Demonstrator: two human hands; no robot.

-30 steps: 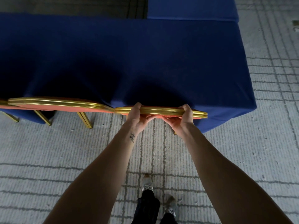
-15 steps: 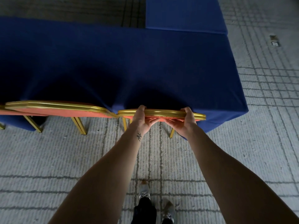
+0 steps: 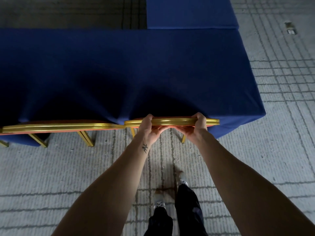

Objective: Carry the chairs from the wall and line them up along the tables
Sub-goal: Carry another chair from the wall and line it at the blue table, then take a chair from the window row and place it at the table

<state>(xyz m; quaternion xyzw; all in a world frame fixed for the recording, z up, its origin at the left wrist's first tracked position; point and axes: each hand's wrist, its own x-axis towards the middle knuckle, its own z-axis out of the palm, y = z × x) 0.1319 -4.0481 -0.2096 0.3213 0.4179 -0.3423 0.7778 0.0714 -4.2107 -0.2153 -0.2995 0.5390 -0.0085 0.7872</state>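
Gold top rail of the chair [image 3: 172, 121], frame centre: left hand [image 3: 149, 129] and right hand [image 3: 196, 127] both curled round it, thumbs on top. Seat seemingly under the blue-clothed table [image 3: 119, 74], hidden. Second chair [image 3: 59, 127] just beside, left. Grey carpet [image 3: 255, 159] below.

No text can be read (wrist tattoo [image 3: 144, 148] too blurred).
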